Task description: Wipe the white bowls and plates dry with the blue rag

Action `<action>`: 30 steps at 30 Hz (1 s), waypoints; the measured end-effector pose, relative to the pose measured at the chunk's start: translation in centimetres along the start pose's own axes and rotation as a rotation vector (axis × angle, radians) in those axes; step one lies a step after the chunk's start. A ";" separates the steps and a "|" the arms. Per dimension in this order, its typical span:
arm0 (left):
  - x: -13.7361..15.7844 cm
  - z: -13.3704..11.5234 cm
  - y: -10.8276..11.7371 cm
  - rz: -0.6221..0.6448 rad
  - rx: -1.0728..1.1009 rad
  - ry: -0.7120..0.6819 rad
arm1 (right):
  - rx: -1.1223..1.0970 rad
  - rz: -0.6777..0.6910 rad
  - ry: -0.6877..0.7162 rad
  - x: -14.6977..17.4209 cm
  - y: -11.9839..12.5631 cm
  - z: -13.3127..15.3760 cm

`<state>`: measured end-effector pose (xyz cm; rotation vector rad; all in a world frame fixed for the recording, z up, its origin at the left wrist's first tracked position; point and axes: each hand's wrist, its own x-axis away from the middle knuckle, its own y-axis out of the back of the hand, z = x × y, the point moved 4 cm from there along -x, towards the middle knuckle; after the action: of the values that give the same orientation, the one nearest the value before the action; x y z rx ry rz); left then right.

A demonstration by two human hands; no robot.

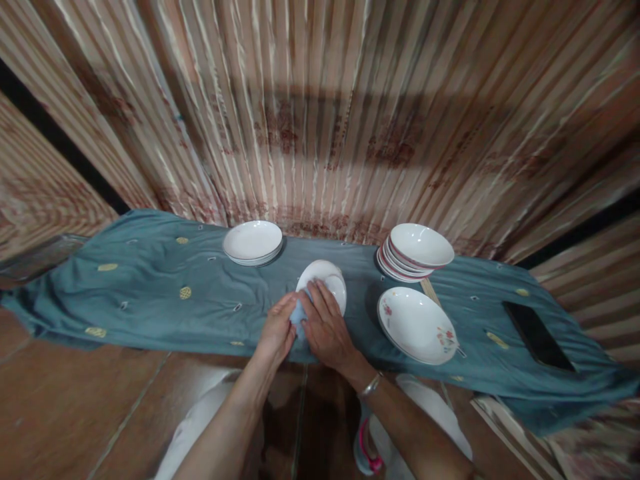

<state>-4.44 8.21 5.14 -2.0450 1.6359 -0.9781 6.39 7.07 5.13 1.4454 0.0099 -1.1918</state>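
A small white plate (320, 269) is held near the middle of the table, tilted, with its face partly covered by my hands. My left hand (278, 328) is closed at its left edge, fingers curled against a light blue cloth (299, 312). Across the plate's face lies my right hand (326, 327), with fingers stretched forward and the cloth bunched under its thumb side. Just where the left fingertips grip is hidden by the cloth. An oval white dish with flower prints (417, 327) lies to the right of my right hand.
Stacked white plates (253, 240) stand at the back left. Red-rimmed bowls (421, 245) are stacked at the back right. A black phone (537, 335) lies on the right of the green tablecloth (150, 287). Pleated curtains (310, 120) hang behind the table.
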 end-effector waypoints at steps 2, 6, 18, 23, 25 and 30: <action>0.1 0.0 -0.3 0.040 -0.008 -0.004 | -0.005 -0.009 -0.013 -0.6 0.4 -0.3; 0.4 0.1 -0.8 0.108 -0.040 -0.005 | -0.047 -0.034 -0.058 -1.6 1.0 -1.5; 0.9 0.2 -1.4 0.139 -0.073 -0.025 | -0.088 -0.064 -0.122 -2.5 2.2 -2.4; 1.0 0.4 -1.3 0.148 -0.085 -0.035 | -0.061 -0.044 -0.050 -2.8 2.8 -1.6; 1.2 0.4 -1.4 0.156 -0.102 -0.012 | -0.061 -0.050 -0.081 -3.2 3.2 -2.2; 1.5 0.3 -1.9 0.171 -0.150 0.031 | -0.135 -0.141 -0.212 -4.1 3.9 -4.8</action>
<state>-2.67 7.26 6.60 -1.9504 1.9174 -0.8556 9.90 11.95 9.50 1.2117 0.0464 -1.4284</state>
